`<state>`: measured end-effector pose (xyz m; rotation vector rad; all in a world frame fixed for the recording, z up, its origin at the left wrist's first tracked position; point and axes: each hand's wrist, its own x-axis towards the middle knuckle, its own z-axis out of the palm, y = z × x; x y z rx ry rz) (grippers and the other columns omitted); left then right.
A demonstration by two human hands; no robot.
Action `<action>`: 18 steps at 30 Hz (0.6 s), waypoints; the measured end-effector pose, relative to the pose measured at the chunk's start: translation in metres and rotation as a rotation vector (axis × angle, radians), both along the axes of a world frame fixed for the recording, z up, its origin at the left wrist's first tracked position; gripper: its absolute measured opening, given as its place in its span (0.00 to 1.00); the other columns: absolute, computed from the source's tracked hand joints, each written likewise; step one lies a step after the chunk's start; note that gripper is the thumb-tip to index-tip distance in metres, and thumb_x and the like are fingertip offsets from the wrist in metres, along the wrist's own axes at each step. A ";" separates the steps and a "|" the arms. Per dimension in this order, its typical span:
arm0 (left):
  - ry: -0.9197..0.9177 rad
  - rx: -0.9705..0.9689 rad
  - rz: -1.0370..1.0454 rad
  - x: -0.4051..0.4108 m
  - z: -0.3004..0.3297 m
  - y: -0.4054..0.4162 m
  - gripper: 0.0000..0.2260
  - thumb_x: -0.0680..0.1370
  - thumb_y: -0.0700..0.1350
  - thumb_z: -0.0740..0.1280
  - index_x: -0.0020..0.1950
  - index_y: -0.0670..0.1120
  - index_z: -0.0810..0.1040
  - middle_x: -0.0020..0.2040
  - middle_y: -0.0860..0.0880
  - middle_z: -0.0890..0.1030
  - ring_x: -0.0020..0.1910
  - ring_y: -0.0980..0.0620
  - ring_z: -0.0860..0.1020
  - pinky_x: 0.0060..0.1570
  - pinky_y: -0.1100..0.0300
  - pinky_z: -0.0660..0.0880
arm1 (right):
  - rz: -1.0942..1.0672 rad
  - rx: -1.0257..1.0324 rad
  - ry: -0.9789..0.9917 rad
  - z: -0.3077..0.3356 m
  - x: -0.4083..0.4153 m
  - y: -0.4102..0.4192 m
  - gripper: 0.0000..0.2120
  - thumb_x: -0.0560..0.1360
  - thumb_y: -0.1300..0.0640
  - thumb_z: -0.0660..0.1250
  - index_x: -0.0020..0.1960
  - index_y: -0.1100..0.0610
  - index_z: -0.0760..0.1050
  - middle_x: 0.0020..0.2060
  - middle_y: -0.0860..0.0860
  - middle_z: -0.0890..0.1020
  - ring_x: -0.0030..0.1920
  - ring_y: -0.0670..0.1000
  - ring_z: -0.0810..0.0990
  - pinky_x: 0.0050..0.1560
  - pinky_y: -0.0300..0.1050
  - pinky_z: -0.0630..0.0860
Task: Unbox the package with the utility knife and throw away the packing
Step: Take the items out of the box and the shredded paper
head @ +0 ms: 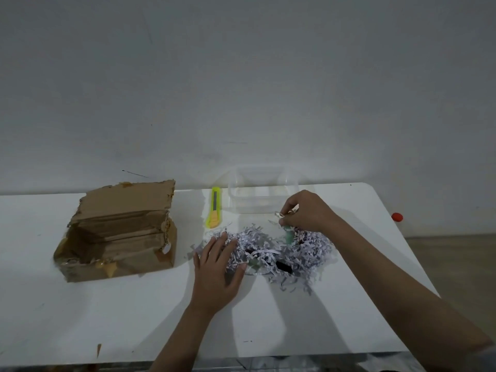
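An opened cardboard box (118,234) lies on the white table (134,312) at the left, its flap up. A yellow-green utility knife (214,208) rests beside it, untouched. A pile of shredded white paper packing (303,253) is spread at the centre. My left hand (217,269) lies flat with fingers spread on the pile's left edge. My right hand (306,210) pinches a small wrapped item with a green body (288,233) at the pile's far side. A dark object (283,265) shows partly through the shreds.
A clear plastic container (264,193) stands at the back of the table against the wall, just behind my right hand. A red cap-like object (396,216) sits beyond the table's right edge. Wooden floor shows at the right.
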<state>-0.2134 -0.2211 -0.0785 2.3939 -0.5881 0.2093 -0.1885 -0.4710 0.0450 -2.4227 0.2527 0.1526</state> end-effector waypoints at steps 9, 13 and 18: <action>-0.019 0.007 0.008 0.000 0.000 -0.001 0.26 0.75 0.62 0.58 0.68 0.51 0.72 0.72 0.52 0.68 0.74 0.48 0.62 0.68 0.35 0.59 | 0.145 -0.031 0.107 0.001 -0.009 -0.015 0.13 0.68 0.67 0.68 0.48 0.55 0.82 0.44 0.47 0.81 0.38 0.39 0.77 0.33 0.32 0.71; -0.020 0.017 0.014 -0.001 0.000 -0.002 0.26 0.75 0.62 0.58 0.68 0.51 0.72 0.72 0.52 0.68 0.74 0.48 0.61 0.68 0.35 0.58 | 0.137 -0.108 0.088 -0.002 -0.009 -0.017 0.08 0.73 0.59 0.66 0.45 0.63 0.81 0.45 0.56 0.85 0.44 0.53 0.82 0.42 0.44 0.79; -0.026 0.017 0.019 -0.001 0.001 -0.002 0.26 0.75 0.62 0.58 0.69 0.51 0.72 0.72 0.52 0.68 0.73 0.47 0.62 0.68 0.36 0.59 | 0.090 -0.383 0.129 -0.009 -0.013 -0.012 0.16 0.74 0.49 0.67 0.36 0.62 0.77 0.32 0.54 0.78 0.34 0.52 0.75 0.42 0.45 0.70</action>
